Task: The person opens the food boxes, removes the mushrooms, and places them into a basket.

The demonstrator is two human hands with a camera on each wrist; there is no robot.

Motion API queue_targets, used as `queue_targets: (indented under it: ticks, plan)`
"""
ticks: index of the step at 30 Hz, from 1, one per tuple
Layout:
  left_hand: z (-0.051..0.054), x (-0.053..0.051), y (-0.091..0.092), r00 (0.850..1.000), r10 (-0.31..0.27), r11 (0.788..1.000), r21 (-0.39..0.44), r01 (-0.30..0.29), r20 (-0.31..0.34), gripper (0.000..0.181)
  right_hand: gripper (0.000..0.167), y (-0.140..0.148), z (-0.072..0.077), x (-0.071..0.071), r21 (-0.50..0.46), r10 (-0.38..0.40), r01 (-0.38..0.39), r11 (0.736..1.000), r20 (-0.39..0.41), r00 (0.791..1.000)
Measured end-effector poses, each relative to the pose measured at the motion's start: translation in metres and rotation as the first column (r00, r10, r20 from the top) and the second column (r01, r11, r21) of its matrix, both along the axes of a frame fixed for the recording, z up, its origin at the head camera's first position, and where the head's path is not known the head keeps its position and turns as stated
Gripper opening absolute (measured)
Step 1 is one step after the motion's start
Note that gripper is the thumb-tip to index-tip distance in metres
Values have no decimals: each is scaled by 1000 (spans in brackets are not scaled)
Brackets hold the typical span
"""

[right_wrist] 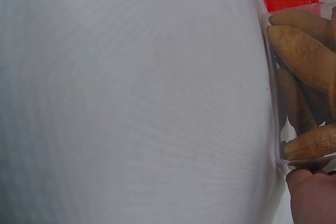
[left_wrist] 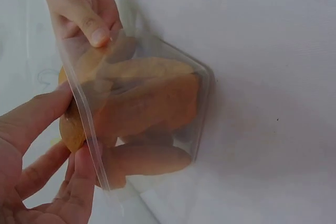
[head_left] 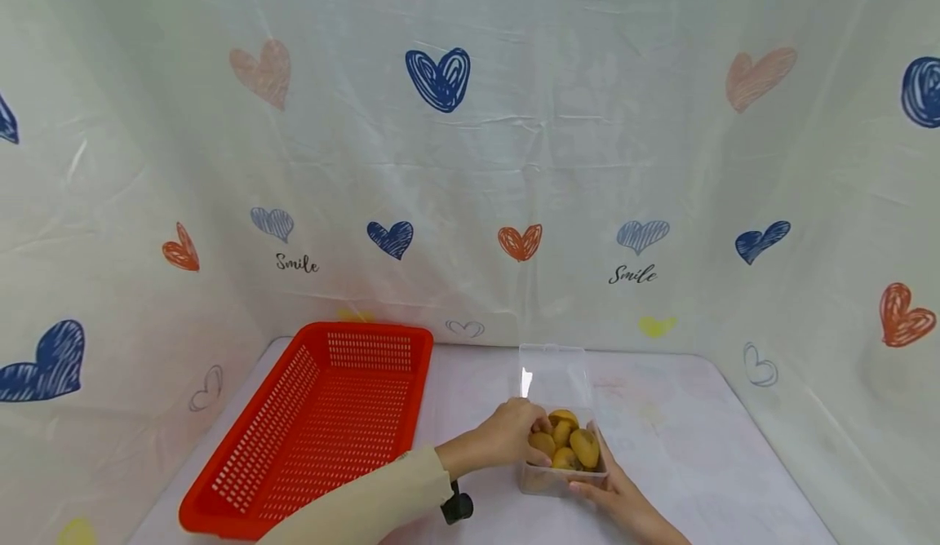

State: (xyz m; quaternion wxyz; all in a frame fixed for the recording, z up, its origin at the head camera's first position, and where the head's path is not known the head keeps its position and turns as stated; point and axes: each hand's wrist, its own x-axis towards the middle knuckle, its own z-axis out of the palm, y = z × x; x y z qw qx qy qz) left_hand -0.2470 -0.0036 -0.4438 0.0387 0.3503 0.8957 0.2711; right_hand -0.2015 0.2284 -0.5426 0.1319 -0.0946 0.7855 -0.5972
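Note:
A clear plastic box [head_left: 551, 484] stands on the table, its transparent lid [head_left: 554, 374] raised at the far side. Inside lie several yellow-brown mushrooms [head_left: 585, 449], with rounded tops. My left hand [head_left: 507, 435] reaches into the box's left side, thumb and fingers pinching one mushroom [left_wrist: 73, 129] at the rim. My right hand [head_left: 624, 500] grips the box from its right, thumb on the near wall and fingers along the side. Through the clear wall in the right wrist view, mushrooms [right_wrist: 302, 51] show as long tapered shapes; only part of that hand [right_wrist: 315, 195] appears there.
A red perforated plastic basket [head_left: 423, 357] lies on the left of the white-covered table [head_left: 676, 414], close to my left forearm. A curtain [head_left: 470, 170] printed with hearts hangs behind and at both sides. A dark wrist device [head_left: 458, 506] hangs under the left sleeve.

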Motion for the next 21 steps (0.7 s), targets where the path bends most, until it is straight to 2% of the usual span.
queue_targets:
  ticks: [7, 14, 21]
  plan:
    - [-5, -8, -1, 995, -11, 991, 136, -2, 99, 33, 100, 0, 0, 1, -18, -1, 1, 1000, -12, 1000]
    - [-8, -11, -1, 992, 4, 987, 159, -24, 126, 32, 100, 0, 0, -1, -16, 3, -3, 1000, 3, 1000]
    - [-9, -14, -3, 978, 5, 971, 232, -54, 207, 28, 101, 0, 1, -2, 19, -1, 2, 1000, -39, 999]
